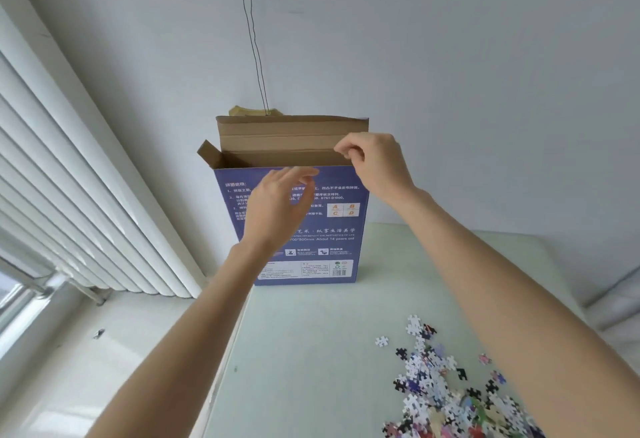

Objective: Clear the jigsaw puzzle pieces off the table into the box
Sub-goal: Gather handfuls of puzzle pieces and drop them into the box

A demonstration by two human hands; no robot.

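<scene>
Head view: both hands raised at the open top of the upright box (304, 230); puzzle pieces (446, 389) lie on the surface (311, 351).

The blue box stands on end at the far edge of the pale surface, against the wall, its brown top flap (287, 133) folded up. The right hand (372, 164) is at the box's top right corner, fingers curled and pinched together at the flap edge. The left hand (277, 205) is in front of the box face, fingers loosely spread, holding nothing visible. The loose pieces are heaped at the near right, well apart from the box. A radiator (86, 195) stands at left.
</scene>
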